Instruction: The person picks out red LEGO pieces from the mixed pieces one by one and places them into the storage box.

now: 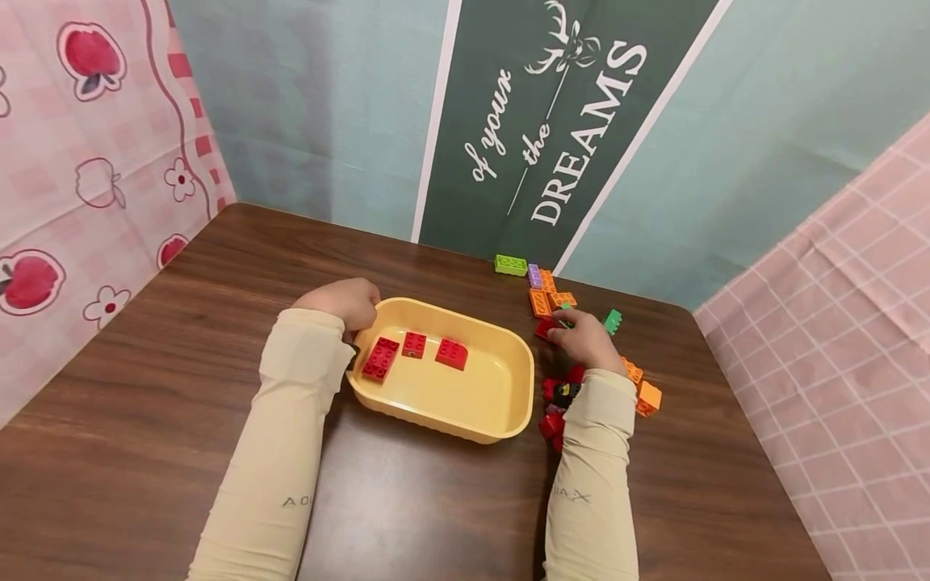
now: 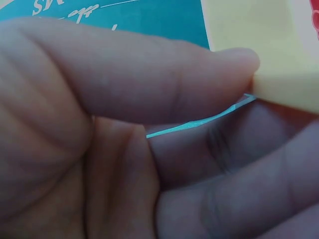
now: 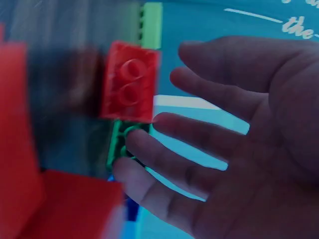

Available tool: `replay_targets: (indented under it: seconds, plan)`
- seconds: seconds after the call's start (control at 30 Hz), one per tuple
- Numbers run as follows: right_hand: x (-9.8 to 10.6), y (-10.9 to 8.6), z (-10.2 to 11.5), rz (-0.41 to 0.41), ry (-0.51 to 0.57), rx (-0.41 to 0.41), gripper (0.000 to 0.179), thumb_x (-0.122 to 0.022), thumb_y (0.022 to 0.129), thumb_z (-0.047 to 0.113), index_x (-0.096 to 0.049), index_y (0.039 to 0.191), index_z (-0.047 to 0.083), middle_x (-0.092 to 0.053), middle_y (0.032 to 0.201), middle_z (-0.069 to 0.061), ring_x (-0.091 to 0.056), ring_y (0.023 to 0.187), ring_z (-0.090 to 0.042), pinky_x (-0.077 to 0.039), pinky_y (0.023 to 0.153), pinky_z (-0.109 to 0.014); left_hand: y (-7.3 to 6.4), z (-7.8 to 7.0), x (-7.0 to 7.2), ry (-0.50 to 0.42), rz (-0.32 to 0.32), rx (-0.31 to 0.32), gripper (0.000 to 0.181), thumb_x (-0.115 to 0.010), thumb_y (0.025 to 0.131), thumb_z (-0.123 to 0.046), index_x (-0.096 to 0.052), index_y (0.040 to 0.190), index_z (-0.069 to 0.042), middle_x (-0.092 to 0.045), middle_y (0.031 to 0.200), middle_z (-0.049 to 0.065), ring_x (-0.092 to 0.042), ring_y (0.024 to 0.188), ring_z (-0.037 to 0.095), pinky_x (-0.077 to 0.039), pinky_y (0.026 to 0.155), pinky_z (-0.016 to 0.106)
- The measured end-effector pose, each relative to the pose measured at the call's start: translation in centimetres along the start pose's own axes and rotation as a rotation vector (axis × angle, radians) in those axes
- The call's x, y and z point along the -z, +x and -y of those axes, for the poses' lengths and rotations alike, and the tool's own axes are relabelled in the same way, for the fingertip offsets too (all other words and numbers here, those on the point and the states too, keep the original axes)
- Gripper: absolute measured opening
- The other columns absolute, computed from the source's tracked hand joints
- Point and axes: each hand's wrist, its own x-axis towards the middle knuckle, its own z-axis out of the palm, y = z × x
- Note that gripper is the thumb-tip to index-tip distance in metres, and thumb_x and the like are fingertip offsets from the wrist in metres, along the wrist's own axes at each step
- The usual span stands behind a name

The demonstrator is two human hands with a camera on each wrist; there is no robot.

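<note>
In the head view my left hand (image 1: 341,303) grips the left end of a yellow plastic tray (image 1: 501,335). The left wrist view has its thumb pressed on the tray's rim (image 2: 289,89), with the other fingers curled below. Three red building bricks (image 1: 381,359) lie in the tray's left half. My right hand (image 1: 587,343) reaches past the tray's right side, fingers spread and holding nothing. Just beyond its fingertips is a loose red brick (image 3: 130,82), hollow underside showing. A green brick (image 3: 122,142) is partly hidden behind these fingers.
Orange bricks (image 1: 540,303), a purple one (image 1: 534,276) and a lime one (image 1: 511,265) lie toward the back wall. More red pieces (image 1: 552,425) sit beside my right forearm. An orange brick (image 1: 649,399) lies right of it. Fabric-covered walls border the brown table (image 1: 421,500).
</note>
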Motion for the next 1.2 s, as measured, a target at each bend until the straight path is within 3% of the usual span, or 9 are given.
replay_targets:
  seconds: [0.3, 0.43, 0.53, 0.63, 0.83, 1.07, 1.2]
  plan:
    - [-1.7, 1.2, -0.1, 0.061, -0.086, -0.061, 0.043, -0.07, 0.093, 0.014, -0.056, 0.13, -0.002, -0.06, 0.12, -0.023, -0.055, 0.101, -0.036, -0.048, 0.092, -0.05, 0.1, -0.1, 0.0, 0.011, -0.004, 0.006, 0.031, -0.042, 0.095, -0.003, -0.059, 0.121, 0.001, -0.06, 0.086, 0.014, -0.052, 0.055, 0.018, -0.046, 0.053, 0.028]
    - [-1.5, 1.2, -0.4, 0.045, -0.06, -0.061, 0.039, -0.07, 0.094, 0.021, -0.057, 0.123, -0.002, -0.061, 0.112, -0.021, -0.055, 0.096, -0.033, -0.049, 0.085, -0.046, 0.1, -0.1, 0.0, 0.003, 0.0, 0.007, 0.032, -0.042, 0.095, -0.003, -0.059, 0.121, 0.002, -0.059, 0.084, 0.013, -0.051, 0.054, 0.018, -0.046, 0.052, 0.028]
    - [-1.0, 1.0, -0.6, 0.03, 0.028, -0.059, 0.04, -0.068, 0.096, 0.027, -0.058, 0.123, 0.0, -0.06, 0.111, -0.019, -0.056, 0.093, -0.032, -0.051, 0.081, -0.042, 0.1, -0.1, 0.1, 0.005, -0.001, 0.007, 0.032, -0.043, 0.094, -0.002, -0.06, 0.121, 0.002, -0.059, 0.083, 0.013, -0.051, 0.054, 0.018, -0.046, 0.052, 0.027]
    - [-0.4, 0.5, -0.6, 0.035, 0.149, -0.042, 0.042, -0.065, 0.099, 0.027, -0.055, 0.132, 0.003, -0.059, 0.113, -0.02, -0.059, 0.09, -0.032, -0.056, 0.08, -0.04, 0.1, -0.1, 0.1, 0.008, 0.0, 0.003, 0.032, -0.043, 0.094, -0.001, -0.06, 0.121, 0.002, -0.059, 0.083, 0.013, -0.052, 0.055, 0.018, -0.046, 0.053, 0.028]
    - [0.4, -0.2, -0.3, 0.113, 0.349, 0.002, 0.045, -0.055, 0.103, 0.018, -0.049, 0.147, 0.007, -0.062, 0.108, -0.021, -0.062, 0.077, -0.028, -0.058, 0.076, -0.037, 0.0, -0.2, 0.1, 0.013, 0.0, 0.009, 0.032, -0.042, 0.094, -0.002, -0.059, 0.12, 0.002, -0.059, 0.082, 0.013, -0.051, 0.054, 0.018, -0.045, 0.052, 0.028]
    - [1.2, -0.7, 0.6, 0.146, 0.495, 0.047, 0.037, -0.053, 0.106, 0.018, -0.047, 0.137, -0.002, -0.062, 0.086, -0.015, -0.07, 0.072, -0.029, -0.06, 0.071, -0.039, 0.2, -0.3, 0.0, 0.005, 0.008, 0.018, 0.032, -0.043, 0.094, -0.002, -0.058, 0.122, 0.002, -0.059, 0.083, 0.013, -0.05, 0.053, 0.017, -0.045, 0.052, 0.027]
    - [1.7, -1.3, 1.2, 0.151, 0.52, 0.092, 0.029, -0.056, 0.104, 0.019, -0.05, 0.126, 0.001, -0.067, 0.086, -0.015, -0.068, 0.066, -0.033, -0.059, 0.067, -0.039, 0.1, -0.3, 0.0, 0.004, 0.009, 0.019, 0.032, -0.043, 0.095, -0.002, -0.058, 0.122, 0.002, -0.059, 0.083, 0.013, -0.051, 0.054, 0.017, -0.045, 0.052, 0.027]
